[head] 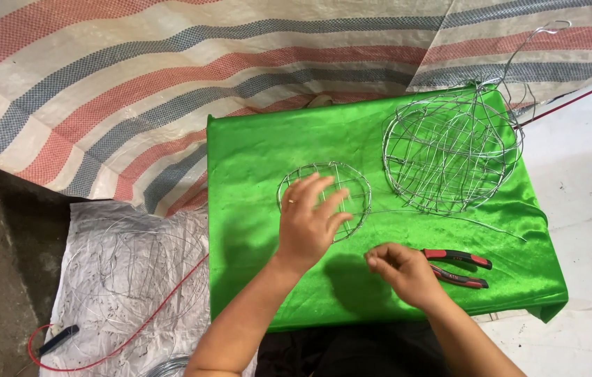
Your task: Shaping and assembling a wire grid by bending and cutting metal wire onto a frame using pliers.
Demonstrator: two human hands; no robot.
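Overhead, a striped tarp (170, 77) in red, blue and white hangs as a backdrop and drapes down behind everything. In front of it stands a surface covered with a shiny green cloth (261, 153), which fills the middle of the view. To the left, on the floor, lies a crumpled white sheet (100, 230) with loose loops of thin wire on it and a red cord (170, 297) trailing across.

On the far right part of the green cloth sits a round wire basket (449, 150), a domed cage of silvery wire with a long wire handle rising from its far edge. Nearer the middle lies a flat wire disc (348, 183), a ring crossed by a grid of wires. The left hand (308, 223) rests on the near left part of this disc, fingers spread wide and pressing flat, so the disc lies under and beyond the fingertips; it grips nothing.

A long thin wire (470, 222) runs from the disc's near edge off to the right across the cloth. The right hand (402, 272) sits nearer the person, just right of the left hand, its fingers curled together and pinched; whether they pinch the wire's end I cannot tell. Just beside the right hand, to its right, lie pliers (460, 267) with red and black handles.
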